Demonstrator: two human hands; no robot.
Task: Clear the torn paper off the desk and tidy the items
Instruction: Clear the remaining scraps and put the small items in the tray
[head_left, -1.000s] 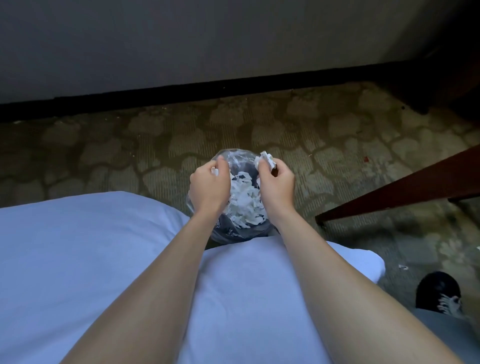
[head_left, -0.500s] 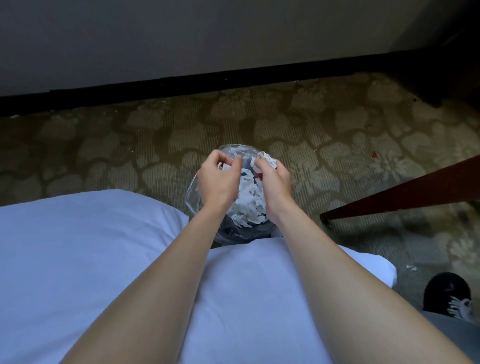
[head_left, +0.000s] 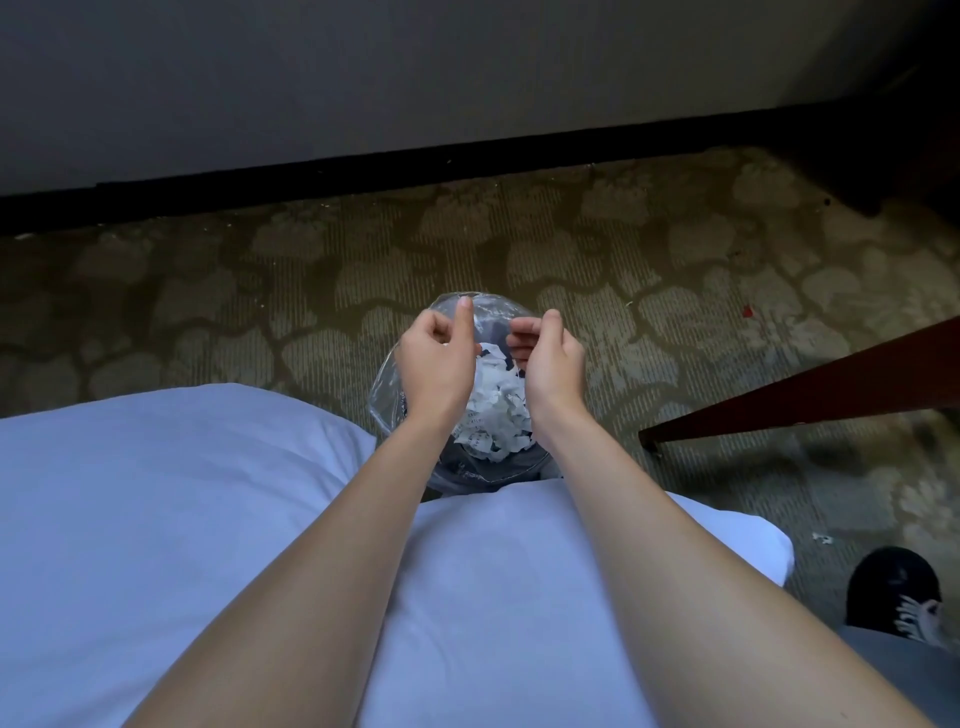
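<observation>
A small waste bin (head_left: 488, 306) lined with a clear plastic bag stands on the carpet just beyond my torso. Torn white paper (head_left: 493, 410) is heaped inside it. Both hands hover over the bin's mouth, a little apart. My left hand (head_left: 436, 358) has its fingers curled into the palm and the thumb pointing up, and I see nothing in it. My right hand (head_left: 550, 358) has loosely curled fingers and holds nothing. My forearms hide the bin's near sides.
My white shirt (head_left: 156, 519) fills the lower view. A dark wooden furniture bar (head_left: 805, 395) slants in from the right. One small paper scrap (head_left: 823, 538) lies on the patterned carpet near my black shoe (head_left: 893, 587). A black baseboard (head_left: 363, 166) runs along the wall.
The crumpled paper that my right hand held is gone from it, and its fingers have loosened. Both hands have risen slightly over the bin and moved apart.
</observation>
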